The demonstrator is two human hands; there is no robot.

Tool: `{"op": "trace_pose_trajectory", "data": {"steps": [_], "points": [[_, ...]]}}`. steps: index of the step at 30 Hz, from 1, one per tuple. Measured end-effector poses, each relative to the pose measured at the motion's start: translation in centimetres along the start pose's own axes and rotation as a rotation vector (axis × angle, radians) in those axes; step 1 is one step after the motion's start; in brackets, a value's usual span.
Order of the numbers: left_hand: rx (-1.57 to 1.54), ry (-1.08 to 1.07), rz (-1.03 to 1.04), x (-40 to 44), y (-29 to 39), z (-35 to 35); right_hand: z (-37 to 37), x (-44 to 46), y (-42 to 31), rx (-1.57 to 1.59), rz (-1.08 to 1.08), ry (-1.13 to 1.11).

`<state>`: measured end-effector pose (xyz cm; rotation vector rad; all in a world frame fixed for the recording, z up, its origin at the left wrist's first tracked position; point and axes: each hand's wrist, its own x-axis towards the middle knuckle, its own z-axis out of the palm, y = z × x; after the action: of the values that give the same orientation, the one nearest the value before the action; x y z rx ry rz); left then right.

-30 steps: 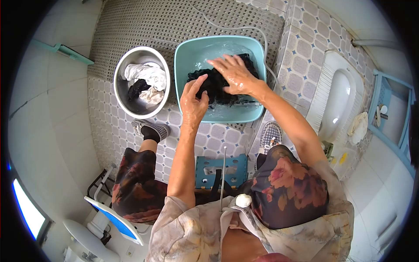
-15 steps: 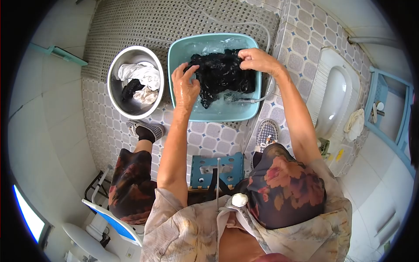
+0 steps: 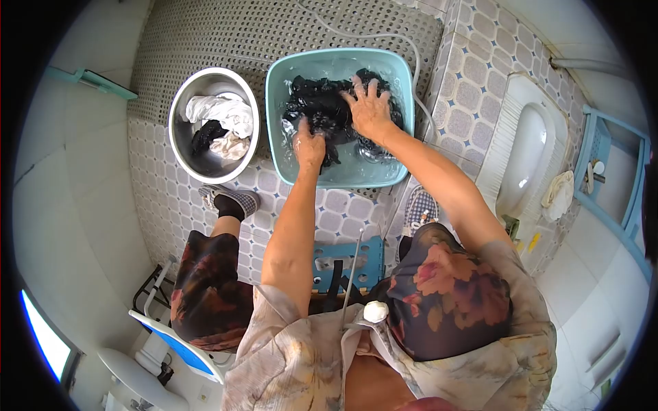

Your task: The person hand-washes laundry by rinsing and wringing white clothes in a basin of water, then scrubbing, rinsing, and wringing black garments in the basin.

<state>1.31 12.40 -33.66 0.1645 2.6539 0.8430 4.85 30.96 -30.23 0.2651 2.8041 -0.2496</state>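
Observation:
A black wet cloth [image 3: 319, 103] lies bunched in water inside a light-blue plastic basin [image 3: 272, 123]. My right hand [image 3: 370, 113] is flat on the right part of the cloth, fingers spread wide. At the near left edge of the cloth, my left hand [image 3: 310, 147] dips into the water with its fingers pointing down and forward. One finger there looks stretched out; the other fingertips are partly hidden by water and cloth.
A steel bowl [image 3: 176, 147] left of the basin holds white, black and beige cloths. A grey hose [image 3: 367, 35] curves behind and right of the basin. A blue folding stool [image 3: 370, 264] is in front of me, and a squat toilet [image 3: 528, 151] is at the right.
Both hands have let the cloth's upper edge down. My right hand moved left and spread flat; my left moved nearer to me. The cloth is more bunched and lower in the water.

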Motion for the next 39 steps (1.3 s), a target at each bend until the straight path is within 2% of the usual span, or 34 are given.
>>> {"op": "trace_pose_trajectory", "data": {"steps": [3,4,7,8,11,13,15,19,25,26,31,34,35,36,37,39], "points": [[-0.566,0.106,-0.401,0.0,-1.4,1.2,3.5,2.2,1.7,0.212,-0.020,0.231],[-0.913,0.026,-0.535,-0.4,-0.1,0.2,2.0,2.0,2.2,0.324,0.004,0.287],[-1.555,-0.363,-0.707,-0.7,2.9,-3.2,0.8,2.3,4.6,0.861,-0.064,0.266],[-1.489,-0.429,-0.681,-1.0,5.6,-4.8,0.1,1.6,4.4,0.914,-0.105,0.377],[-1.497,-0.537,-0.666,0.5,6.7,-4.9,-5.7,-1.1,2.6,1.085,-0.257,0.300],[-1.465,-0.577,-0.676,1.4,7.3,-4.6,-7.7,-2.5,1.0,1.036,-0.379,0.316],[-1.664,-0.731,-0.471,3.9,2.7,-1.0,-9.7,-4.1,-1.0,1.068,-0.482,0.331],[-1.689,-0.669,-0.521,0.3,3.2,-3.1,-11.4,-6.6,-5.3,0.999,-0.600,0.323],[-1.702,-0.571,-0.526,-3.2,3.1,-5.4,-10.1,-7.2,-8.9,0.544,-0.502,0.453],[-1.702,-0.544,-0.520,-2.9,3.2,-5.1,-9.6,-6.5,-8.6,0.521,-0.497,0.388],[-1.688,-0.391,-0.429,0.1,2.8,-1.3,-6.9,-2.9,-6.9,0.658,-0.316,0.452],[-1.672,-0.348,-0.432,0.0,3.6,-0.4,-5.9,-1.5,-5.2,0.813,-0.158,0.368],[-1.663,-0.332,-0.440,-0.1,4.3,-0.4,-5.0,-0.7,-4.5,0.808,-0.129,0.388],[-1.702,-0.341,-0.578,-1.5,6.6,-2.1,-4.2,0.3,-3.4,0.748,-0.083,0.369],[-1.658,-0.353,-0.559,-1.5,6.9,-2.2,-3.3,1.4,-2.3,0.690,-0.039,0.353],[-1.404,-0.200,-0.624,-1.1,5.3,-1.6,-1.2,2.1,-1.0,0.591,0.015,0.271]]}}
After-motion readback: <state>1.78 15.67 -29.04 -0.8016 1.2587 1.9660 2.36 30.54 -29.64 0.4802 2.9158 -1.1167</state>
